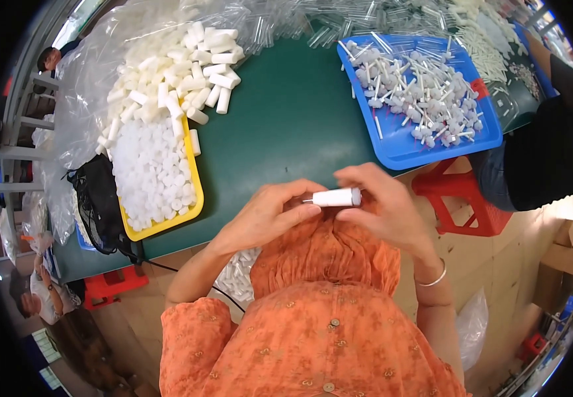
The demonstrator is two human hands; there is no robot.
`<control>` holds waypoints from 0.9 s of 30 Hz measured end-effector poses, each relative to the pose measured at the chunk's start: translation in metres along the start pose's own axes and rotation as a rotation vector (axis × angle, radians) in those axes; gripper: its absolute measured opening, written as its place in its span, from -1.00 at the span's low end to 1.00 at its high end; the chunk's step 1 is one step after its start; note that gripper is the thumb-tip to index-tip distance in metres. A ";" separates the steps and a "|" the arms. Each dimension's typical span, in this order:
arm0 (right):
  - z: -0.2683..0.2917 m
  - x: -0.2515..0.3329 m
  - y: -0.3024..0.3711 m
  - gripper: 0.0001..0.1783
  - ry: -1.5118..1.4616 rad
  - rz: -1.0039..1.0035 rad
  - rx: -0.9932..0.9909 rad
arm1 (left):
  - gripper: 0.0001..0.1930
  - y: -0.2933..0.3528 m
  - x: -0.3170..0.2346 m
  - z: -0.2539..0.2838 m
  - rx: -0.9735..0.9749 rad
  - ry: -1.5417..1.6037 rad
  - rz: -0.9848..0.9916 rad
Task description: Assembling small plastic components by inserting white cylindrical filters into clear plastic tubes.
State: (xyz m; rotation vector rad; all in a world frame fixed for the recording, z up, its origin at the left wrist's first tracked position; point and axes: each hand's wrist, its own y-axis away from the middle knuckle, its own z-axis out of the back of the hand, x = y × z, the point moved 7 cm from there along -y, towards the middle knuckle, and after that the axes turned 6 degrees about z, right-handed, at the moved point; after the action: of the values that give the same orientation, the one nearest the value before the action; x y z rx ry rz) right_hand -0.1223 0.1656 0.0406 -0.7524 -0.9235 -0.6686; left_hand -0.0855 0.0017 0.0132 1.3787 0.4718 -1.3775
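Note:
Between my two hands, near the table's front edge, is a white cylinder [332, 198] lying sideways, with a pale grey cap on its right end and a thin stem at its left end. My left hand [263, 215] is closed around the stem end, thumb below and fingers above. At the capped end, my right hand [392, 208] curls its thumb and fingers around the piece. Ahead to the right, a blue tray [399, 161] holds many grey-capped stems. A yellow tray [197, 197] of small white caps stands to the left, beside a heap of white foam-like cylinders [174, 79].
Clear tubes [366, 16] lie along the back of the green table [280, 112]. A black mesh bag [94, 205] sits by the yellow tray, with a cable hanging down. A red stool [465, 205] and another person's arm [551, 145] are on the right.

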 end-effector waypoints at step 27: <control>-0.058 -0.084 0.115 -0.84 -0.620 -0.520 -0.283 | -0.80 0.003 0.075 -0.091 -0.039 0.768 0.113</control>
State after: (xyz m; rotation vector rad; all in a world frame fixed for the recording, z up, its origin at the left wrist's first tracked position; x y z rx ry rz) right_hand -0.0442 0.1999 -0.0875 -1.0076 -1.6464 -1.0644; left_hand -0.0222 0.0490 -0.0743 1.8501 0.8934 -0.7005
